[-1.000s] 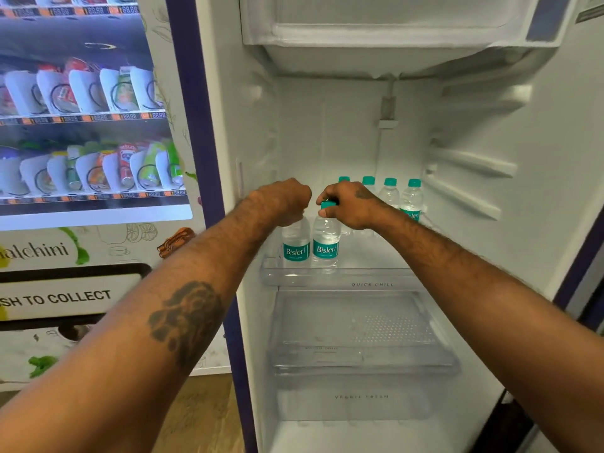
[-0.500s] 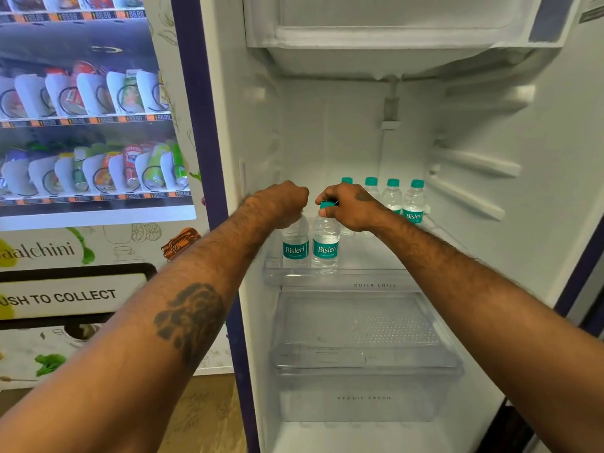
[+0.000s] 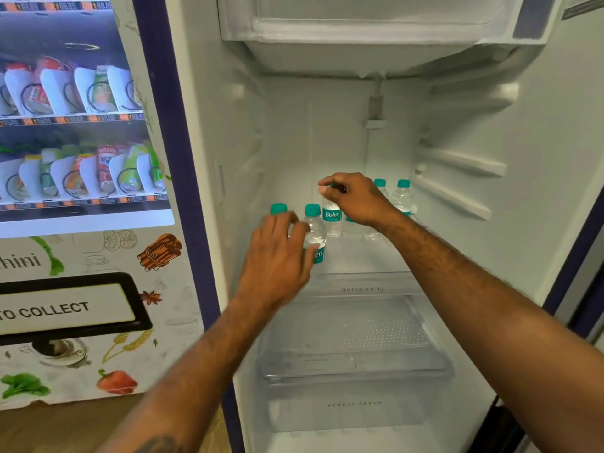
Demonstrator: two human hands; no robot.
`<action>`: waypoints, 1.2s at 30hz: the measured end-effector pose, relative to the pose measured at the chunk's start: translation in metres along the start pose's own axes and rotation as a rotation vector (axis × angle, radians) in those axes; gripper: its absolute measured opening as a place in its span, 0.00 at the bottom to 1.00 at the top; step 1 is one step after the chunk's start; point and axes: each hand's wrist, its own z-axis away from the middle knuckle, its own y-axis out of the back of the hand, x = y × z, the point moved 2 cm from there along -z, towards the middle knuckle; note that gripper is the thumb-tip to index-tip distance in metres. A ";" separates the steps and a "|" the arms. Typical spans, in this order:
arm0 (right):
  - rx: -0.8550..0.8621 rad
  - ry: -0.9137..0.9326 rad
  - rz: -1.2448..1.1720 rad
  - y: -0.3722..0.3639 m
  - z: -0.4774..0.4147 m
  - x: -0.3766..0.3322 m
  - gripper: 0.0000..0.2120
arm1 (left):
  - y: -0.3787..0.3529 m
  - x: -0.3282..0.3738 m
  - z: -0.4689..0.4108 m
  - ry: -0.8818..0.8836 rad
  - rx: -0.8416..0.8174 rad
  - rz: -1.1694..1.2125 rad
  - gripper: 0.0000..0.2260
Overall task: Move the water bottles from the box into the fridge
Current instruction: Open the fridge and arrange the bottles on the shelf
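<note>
Small clear water bottles with teal caps stand on the glass shelf of the open fridge. Two stand at the front left: one mostly hidden behind my left hand, the other beside it. My left hand hovers just in front of them, fingers loosely spread and holding nothing. Farther back, my right hand pinches the top of a bottle in the back row, hiding its cap. Two more bottles stand to the right of that hand. The box is out of view.
A clear crisper drawer sits under the shelf and the freezer compartment hangs above. Ribbed rails line the right wall. A snack vending machine stands directly left of the fridge, past a purple edge.
My left hand let go of the front-left bottle and drew back, opening. My right hand released the front bottle's cap and moved back to a bottle in the rear row.
</note>
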 end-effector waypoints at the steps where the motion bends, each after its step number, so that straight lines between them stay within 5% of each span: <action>1: 0.072 -0.020 0.006 0.002 -0.005 0.005 0.15 | -0.012 0.002 0.011 0.007 -0.001 0.008 0.22; 6: 0.190 -0.096 0.090 -0.001 -0.035 0.030 0.13 | -0.059 -0.011 0.035 0.092 -0.067 -0.092 0.37; 21: -0.036 -0.188 0.356 -0.046 -0.112 0.066 0.24 | -0.078 -0.025 0.028 0.019 0.030 -0.201 0.37; 36: 0.179 -0.194 0.166 -0.024 -0.078 0.045 0.16 | -0.078 -0.023 0.028 0.050 -0.030 -0.177 0.38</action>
